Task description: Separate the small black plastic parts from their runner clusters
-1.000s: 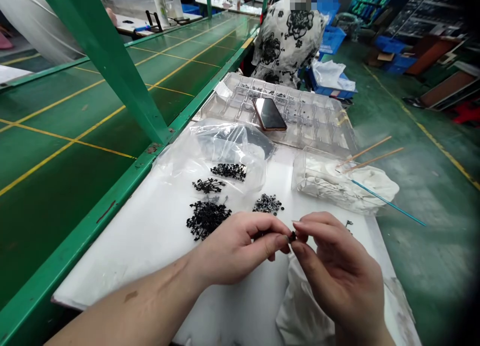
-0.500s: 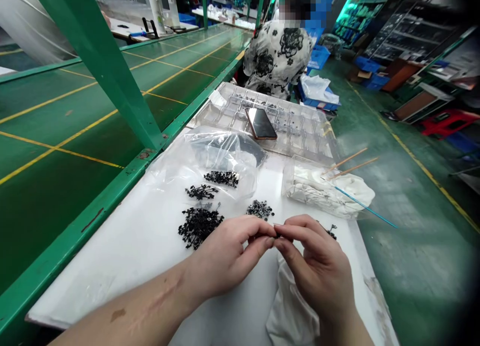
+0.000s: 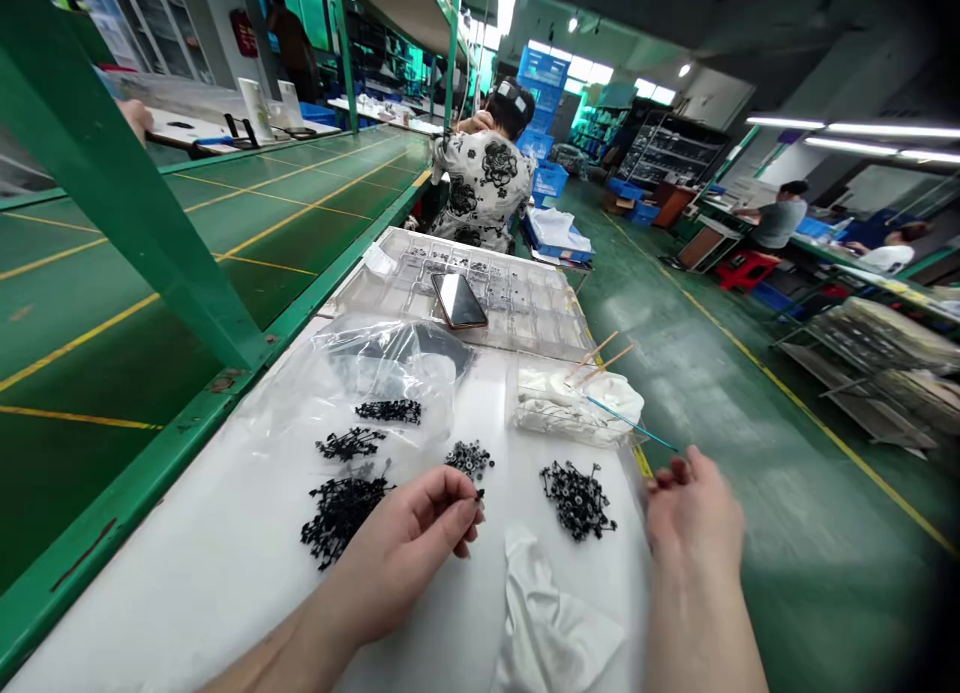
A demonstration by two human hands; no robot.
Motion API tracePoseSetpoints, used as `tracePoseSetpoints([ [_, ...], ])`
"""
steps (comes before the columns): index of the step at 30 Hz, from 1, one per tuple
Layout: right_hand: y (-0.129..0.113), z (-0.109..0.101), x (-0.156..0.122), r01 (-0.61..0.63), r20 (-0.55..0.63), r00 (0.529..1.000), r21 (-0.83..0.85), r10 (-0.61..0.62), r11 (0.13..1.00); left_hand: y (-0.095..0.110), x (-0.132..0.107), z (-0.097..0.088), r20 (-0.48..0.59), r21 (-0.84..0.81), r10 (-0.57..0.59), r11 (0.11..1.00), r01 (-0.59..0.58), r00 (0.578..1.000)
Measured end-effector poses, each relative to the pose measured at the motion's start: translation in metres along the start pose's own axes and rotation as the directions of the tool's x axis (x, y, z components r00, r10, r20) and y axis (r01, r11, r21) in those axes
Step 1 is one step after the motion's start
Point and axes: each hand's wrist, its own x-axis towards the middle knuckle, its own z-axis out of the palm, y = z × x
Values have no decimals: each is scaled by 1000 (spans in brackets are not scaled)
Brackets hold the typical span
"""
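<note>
My left hand (image 3: 416,548) hovers over the white worktop (image 3: 225,563), its fingertips pinched on a tiny black part just below a small heap of grey rings (image 3: 469,460). A big pile of black parts (image 3: 341,513) lies to its left. My right hand (image 3: 694,513) is off the table's right edge, fingers curled and blurred, right of another pile of black pieces (image 3: 577,498). Whether it holds anything is not visible.
A clear bag (image 3: 390,373) with black parts, a clear box with white cloth and sticks (image 3: 574,403), a compartment tray (image 3: 517,298) with a phone (image 3: 459,300), and a white cloth (image 3: 555,623) sit on the table. A person in a patterned shirt (image 3: 480,188) sits beyond. Green conveyor (image 3: 150,293) on the left.
My hands have come apart: the right hand swung out past the table's right edge. The view has tilted up and left, and a pile of black pieces now shows at the right.
</note>
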Motion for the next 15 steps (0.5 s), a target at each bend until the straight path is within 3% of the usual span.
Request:
tracePoseSetpoints([
  [4, 6, 9, -6, -128, 37, 991, 76, 126, 989, -1, -3, -2, -19, 46, 0, 999, 1, 1000],
  [10, -11, 14, -18, -102, 0, 995, 173, 104, 980, -5, -3, -6, -10, 73, 22, 997, -21, 1000],
  [15, -35, 25, -51, -89, 186, 982, 269, 39, 959, -2, -2, -7, -48, 37, 39, 999, -37, 998],
])
